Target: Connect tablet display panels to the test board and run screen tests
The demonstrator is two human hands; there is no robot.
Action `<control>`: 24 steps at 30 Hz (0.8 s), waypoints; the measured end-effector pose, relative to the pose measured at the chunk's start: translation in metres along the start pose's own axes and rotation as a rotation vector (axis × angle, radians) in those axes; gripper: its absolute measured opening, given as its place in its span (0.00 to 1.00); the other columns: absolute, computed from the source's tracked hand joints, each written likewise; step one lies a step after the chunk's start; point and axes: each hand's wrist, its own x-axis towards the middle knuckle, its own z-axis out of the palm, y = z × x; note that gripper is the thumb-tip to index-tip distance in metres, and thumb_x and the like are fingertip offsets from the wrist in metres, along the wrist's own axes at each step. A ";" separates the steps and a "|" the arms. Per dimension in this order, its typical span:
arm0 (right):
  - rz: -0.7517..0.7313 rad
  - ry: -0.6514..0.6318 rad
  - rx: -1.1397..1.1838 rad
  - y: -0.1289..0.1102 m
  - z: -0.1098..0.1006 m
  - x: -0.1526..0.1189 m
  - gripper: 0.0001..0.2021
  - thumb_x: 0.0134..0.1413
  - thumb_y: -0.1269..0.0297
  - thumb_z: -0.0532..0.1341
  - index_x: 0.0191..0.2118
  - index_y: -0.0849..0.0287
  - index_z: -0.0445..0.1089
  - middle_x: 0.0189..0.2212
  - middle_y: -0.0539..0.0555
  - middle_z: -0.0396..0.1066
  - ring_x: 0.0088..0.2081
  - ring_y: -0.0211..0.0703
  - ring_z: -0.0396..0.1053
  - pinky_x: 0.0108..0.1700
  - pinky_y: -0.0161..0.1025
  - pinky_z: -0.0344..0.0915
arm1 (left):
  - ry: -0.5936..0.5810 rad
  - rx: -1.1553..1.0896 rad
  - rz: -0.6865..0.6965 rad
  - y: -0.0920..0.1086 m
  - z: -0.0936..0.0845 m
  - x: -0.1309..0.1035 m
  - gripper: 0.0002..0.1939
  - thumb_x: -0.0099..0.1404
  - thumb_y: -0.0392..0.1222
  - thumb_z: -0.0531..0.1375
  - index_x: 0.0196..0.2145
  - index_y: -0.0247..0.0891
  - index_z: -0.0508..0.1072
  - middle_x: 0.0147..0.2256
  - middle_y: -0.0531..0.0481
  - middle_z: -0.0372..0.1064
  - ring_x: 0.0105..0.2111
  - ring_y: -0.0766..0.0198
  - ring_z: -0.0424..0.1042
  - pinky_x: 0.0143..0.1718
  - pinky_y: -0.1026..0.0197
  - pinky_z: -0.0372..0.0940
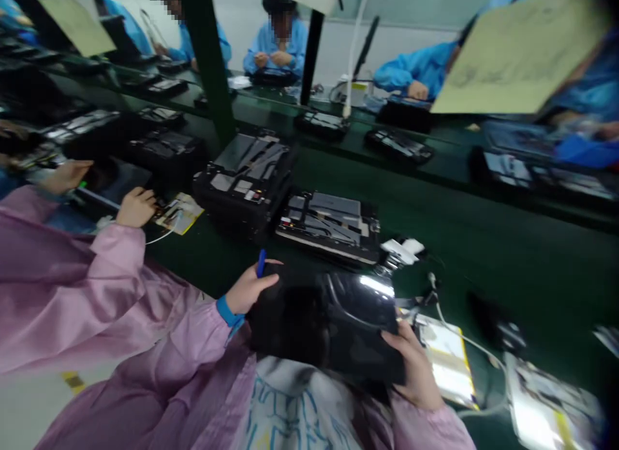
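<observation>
A black tablet-sized panel (290,321) with a glossy, reflective face is held up in front of my body. My left hand (247,290) grips its left edge, thumb on the face. A thin blue stick, like a pen (262,263), pokes up between the fingers of that hand. On the right edge, my right hand (416,363) is closed round the lower corner. Just beyond the panel lies an opened tablet (333,218), its batteries and ribbon cables showing. The panel's underside is hidden from me.
A stack of opened tablets (246,173) stands left of centre. To the right are a yellow-edged battery pack (447,360) and a white cable (483,353). A co-worker's hand (135,207) works at the left. Several people in blue sit beyond the shelf (435,173).
</observation>
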 end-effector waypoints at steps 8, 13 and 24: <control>0.188 0.206 0.151 0.015 0.018 0.018 0.24 0.46 0.42 0.63 0.40 0.59 0.72 0.40 0.61 0.76 0.34 0.46 0.73 0.38 0.45 0.70 | 0.020 0.220 -0.046 0.019 -0.002 0.032 0.29 0.51 0.47 0.69 0.49 0.34 0.70 0.35 0.46 0.75 0.34 0.58 0.74 0.37 0.59 0.68; 0.216 0.225 0.170 0.005 0.010 0.018 0.23 0.46 0.42 0.64 0.37 0.58 0.72 0.34 0.58 0.76 0.27 0.44 0.71 0.30 0.44 0.72 | -0.116 0.351 -0.102 0.027 -0.002 0.048 0.34 0.55 0.51 0.67 0.57 0.36 0.66 0.33 0.47 0.75 0.35 0.58 0.75 0.37 0.59 0.69; 0.210 0.211 0.295 0.022 -0.011 0.015 0.23 0.43 0.43 0.66 0.37 0.58 0.69 0.37 0.57 0.74 0.32 0.46 0.74 0.29 0.44 0.75 | 0.104 1.024 0.543 0.076 0.032 0.012 0.18 0.60 0.49 0.59 0.43 0.36 0.76 0.41 0.44 0.73 0.41 0.56 0.73 0.47 0.54 0.68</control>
